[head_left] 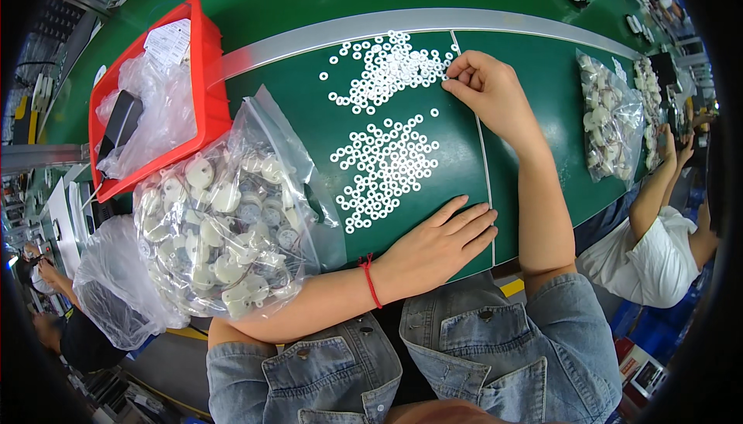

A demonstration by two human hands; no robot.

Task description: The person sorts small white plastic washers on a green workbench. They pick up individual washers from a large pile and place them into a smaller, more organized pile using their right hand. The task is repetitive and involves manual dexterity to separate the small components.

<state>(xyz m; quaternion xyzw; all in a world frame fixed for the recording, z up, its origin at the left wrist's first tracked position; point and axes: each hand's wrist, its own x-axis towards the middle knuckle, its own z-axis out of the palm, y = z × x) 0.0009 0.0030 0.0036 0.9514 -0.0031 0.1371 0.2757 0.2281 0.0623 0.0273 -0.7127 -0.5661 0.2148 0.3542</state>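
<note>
On the green table (309,107), the right hand (484,87) pinches at white washers (387,68); left hand (437,246) lies flat, empty

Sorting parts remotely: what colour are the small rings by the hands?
White, the small flat plastic rings on the green mat; head view.

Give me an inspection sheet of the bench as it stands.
Surface: green mat, grey strip across its far side.
Job's things: white rings spread in two patches.
Clutter: clear bag of round white parts; red bin holding plastic bags; second parts bag.
Hands: right hand pinching at the far patch's edge; left hand flat on the mat, empty.
Cables: nothing seen.
Surroundings: co-worker in white at right.
</note>
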